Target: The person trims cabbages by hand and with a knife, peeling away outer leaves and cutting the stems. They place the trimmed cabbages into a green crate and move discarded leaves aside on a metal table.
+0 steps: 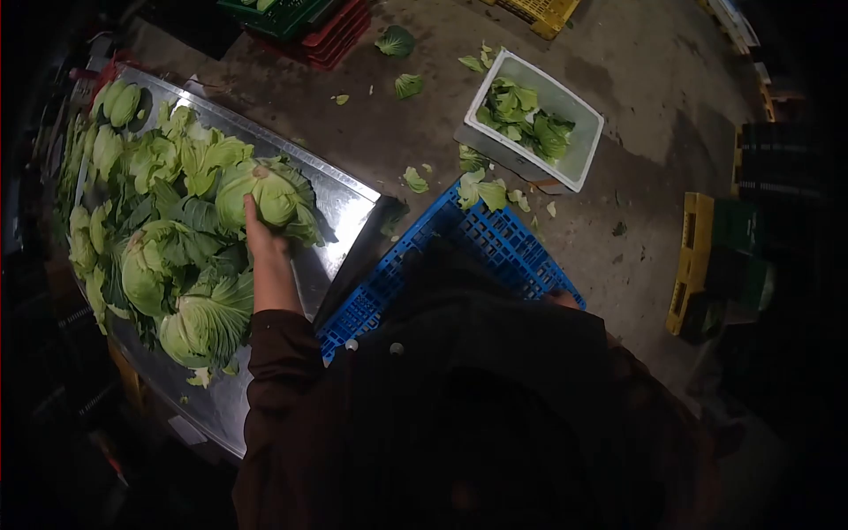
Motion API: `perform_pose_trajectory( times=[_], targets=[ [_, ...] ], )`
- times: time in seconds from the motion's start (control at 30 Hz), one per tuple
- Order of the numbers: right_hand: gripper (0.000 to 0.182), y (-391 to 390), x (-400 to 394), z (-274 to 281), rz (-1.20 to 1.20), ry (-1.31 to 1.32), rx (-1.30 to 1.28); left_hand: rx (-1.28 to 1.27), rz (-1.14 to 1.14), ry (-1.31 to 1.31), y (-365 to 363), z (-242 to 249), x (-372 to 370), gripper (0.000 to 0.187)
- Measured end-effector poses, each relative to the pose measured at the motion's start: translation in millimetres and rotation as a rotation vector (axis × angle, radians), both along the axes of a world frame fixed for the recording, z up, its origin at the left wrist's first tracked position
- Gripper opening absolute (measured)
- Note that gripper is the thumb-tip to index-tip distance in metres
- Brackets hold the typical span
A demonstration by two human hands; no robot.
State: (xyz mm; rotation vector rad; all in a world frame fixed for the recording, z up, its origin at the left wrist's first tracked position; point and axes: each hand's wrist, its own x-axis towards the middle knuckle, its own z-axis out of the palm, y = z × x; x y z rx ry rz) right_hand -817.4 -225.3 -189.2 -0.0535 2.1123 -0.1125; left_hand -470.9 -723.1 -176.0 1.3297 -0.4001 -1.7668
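My left hand (262, 231) is closed on a pale green cabbage (269, 196) at the edge of the metal table (346, 205). Its thumb lies over the cabbage's side; the other fingers are hidden beneath. More cabbages (208, 327) with loose outer leaves are heaped on the table to the left. In front of my body is a blue plastic crate (508, 238), partly covered by my dark clothing. Only a small part of my right hand (563, 299) shows, gripping the crate's right rim, with most of its fingers hidden.
A white foam box (579, 168) holding green leaves stands on the floor ahead. Cabbage leaves (415, 179) are scattered around it. Stacked red crates (340, 40) and a green crate (291, 22) are at the back. A yellow crate (691, 265) stands at the right.
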Motion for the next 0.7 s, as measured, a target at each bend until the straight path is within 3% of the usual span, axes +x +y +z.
perform_pose_trajectory(
  times=[0.1, 0.3, 0.53, 0.6, 0.7],
  targets=[
    [0.034, -1.0, 16.0, 4.4, -0.032, -0.118, -0.082, 0.058, -0.010, 0.000, -6.4, -4.1, 3.3, 0.065],
    [0.025, -34.6, 13.1, 17.0, 0.009, -0.032, -0.092, 0.055, -0.038, -0.040, -4.6, 0.9, 4.3, 0.066],
    [0.023, 0.4, -52.8, -109.9, -0.088, -0.232, -0.287, 0.135, -0.009, -0.062, 1.8, 13.7, -1.9, 0.064],
    [0.024, -9.1, -74.5, -125.8, 0.031, -0.179, -0.380, 0.123, 0.031, -0.081, 0.0, 11.6, -4.4, 0.063],
    [0.025, -73.7, -111.9, -64.2, 0.128, -0.233, -0.281, 0.094, 0.126, -0.079, -1.0, -9.0, 4.7, 0.067]
  ],
)
